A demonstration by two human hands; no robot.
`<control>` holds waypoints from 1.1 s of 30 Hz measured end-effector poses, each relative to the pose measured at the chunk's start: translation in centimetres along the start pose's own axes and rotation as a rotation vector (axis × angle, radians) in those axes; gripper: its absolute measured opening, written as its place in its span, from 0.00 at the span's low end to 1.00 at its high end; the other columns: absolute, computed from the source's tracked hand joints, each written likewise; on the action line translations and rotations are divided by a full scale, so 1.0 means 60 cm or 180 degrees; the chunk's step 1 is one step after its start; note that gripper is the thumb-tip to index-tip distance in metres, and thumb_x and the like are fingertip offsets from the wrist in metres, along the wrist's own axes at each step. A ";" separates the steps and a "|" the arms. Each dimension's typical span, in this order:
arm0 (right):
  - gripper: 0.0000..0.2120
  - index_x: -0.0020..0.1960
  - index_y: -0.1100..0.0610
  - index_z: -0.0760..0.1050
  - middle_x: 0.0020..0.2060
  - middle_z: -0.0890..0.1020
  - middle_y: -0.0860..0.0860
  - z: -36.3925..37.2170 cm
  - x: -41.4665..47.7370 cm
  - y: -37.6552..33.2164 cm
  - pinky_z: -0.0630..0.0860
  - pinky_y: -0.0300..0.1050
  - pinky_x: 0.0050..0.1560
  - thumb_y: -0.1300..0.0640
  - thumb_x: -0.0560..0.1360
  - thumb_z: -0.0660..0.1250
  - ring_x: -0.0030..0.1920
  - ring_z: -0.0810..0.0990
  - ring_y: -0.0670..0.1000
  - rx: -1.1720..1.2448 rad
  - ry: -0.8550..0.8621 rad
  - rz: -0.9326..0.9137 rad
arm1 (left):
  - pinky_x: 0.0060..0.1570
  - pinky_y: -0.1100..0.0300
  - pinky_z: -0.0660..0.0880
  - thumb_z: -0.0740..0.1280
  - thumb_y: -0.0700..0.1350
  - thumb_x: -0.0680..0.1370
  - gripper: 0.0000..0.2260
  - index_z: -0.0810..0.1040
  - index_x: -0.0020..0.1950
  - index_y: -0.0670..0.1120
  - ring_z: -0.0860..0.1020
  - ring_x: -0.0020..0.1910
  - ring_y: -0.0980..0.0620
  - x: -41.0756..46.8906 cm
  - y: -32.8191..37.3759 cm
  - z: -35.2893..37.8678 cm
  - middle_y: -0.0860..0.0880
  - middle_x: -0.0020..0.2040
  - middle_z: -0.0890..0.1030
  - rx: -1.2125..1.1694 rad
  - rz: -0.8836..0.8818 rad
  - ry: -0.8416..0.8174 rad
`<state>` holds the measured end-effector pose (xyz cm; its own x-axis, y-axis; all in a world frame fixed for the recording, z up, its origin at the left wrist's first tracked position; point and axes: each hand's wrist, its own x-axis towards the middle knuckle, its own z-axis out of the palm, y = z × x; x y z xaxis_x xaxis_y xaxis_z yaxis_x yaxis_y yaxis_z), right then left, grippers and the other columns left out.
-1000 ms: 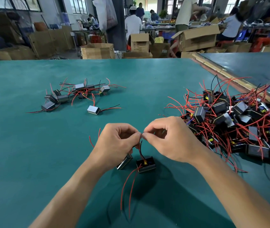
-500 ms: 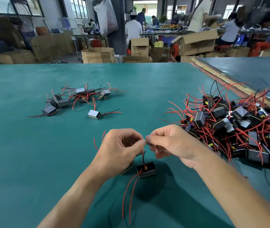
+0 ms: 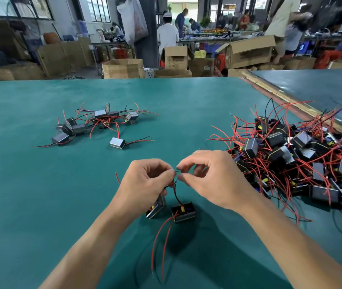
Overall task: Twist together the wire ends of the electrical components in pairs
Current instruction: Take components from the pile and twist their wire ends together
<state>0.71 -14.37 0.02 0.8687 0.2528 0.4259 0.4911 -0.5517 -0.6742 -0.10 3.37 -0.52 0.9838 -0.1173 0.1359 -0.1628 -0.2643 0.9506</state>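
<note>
Two hands meet over the near middle of the green worktop [image 3: 40, 205]. The left hand [image 3: 147, 180] and right hand [image 3: 209, 178] each pinch the wire ends [image 3: 177, 171] between thumb and forefinger, their fingertips almost touching. Just below, one component [image 3: 183, 211] has its long axis along the near edge. Its black lead [image 3: 175, 192] rises nearly upright to the pinch, and its red leads [image 3: 159, 243] trail toward the near edge. A second component [image 3: 156, 207] is tilted under the left palm.
</note>
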 end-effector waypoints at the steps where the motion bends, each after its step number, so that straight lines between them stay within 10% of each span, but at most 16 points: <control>1: 0.04 0.42 0.49 0.84 0.34 0.80 0.39 -0.001 0.001 0.001 0.73 0.38 0.37 0.57 0.70 0.77 0.32 0.76 0.46 -0.0034 -0.0020 -0.0028 | 0.26 0.62 0.70 0.67 0.37 0.78 0.10 0.81 0.37 0.43 0.72 0.25 0.55 0.000 0.000 0.000 0.52 0.28 0.79 0.0001 0.0010 -0.0007; 10: 0.09 0.34 0.50 0.79 0.28 0.80 0.43 -0.006 0.003 -0.007 0.72 0.38 0.36 0.56 0.73 0.73 0.29 0.76 0.42 -0.0080 -0.0500 0.0404 | 0.27 0.60 0.69 0.69 0.38 0.77 0.08 0.81 0.38 0.45 0.71 0.26 0.53 -0.003 -0.002 0.002 0.53 0.28 0.78 0.0272 0.0312 -0.0147; 17: 0.13 0.32 0.55 0.78 0.27 0.77 0.50 -0.027 0.009 -0.013 0.74 0.38 0.30 0.66 0.74 0.67 0.25 0.73 0.46 0.1823 -0.1324 0.2046 | 0.25 0.52 0.70 0.70 0.41 0.77 0.06 0.80 0.41 0.50 0.73 0.27 0.42 -0.008 -0.004 0.005 0.47 0.31 0.78 0.0826 0.0901 -0.0205; 26: 0.07 0.39 0.51 0.81 0.32 0.80 0.40 -0.007 0.004 0.000 0.74 0.39 0.38 0.61 0.70 0.76 0.34 0.78 0.44 -0.0165 -0.0344 0.0036 | 0.32 0.57 0.73 0.68 0.39 0.77 0.10 0.81 0.36 0.48 0.74 0.29 0.54 -0.001 0.002 -0.001 0.53 0.29 0.80 0.0403 0.0206 0.0077; 33: 0.04 0.42 0.51 0.82 0.36 0.81 0.43 0.002 0.001 0.004 0.75 0.44 0.36 0.57 0.71 0.77 0.32 0.78 0.50 0.0028 0.0026 -0.0332 | 0.33 0.66 0.73 0.66 0.36 0.78 0.11 0.81 0.37 0.43 0.74 0.29 0.56 0.000 0.007 -0.002 0.52 0.29 0.80 0.0041 0.0022 -0.0070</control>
<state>0.90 -14.37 -0.17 0.8124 0.3019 0.4989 0.5793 -0.5156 -0.6313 -0.15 3.36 -0.10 0.9807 -0.1402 0.1361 -0.1707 -0.2756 0.9460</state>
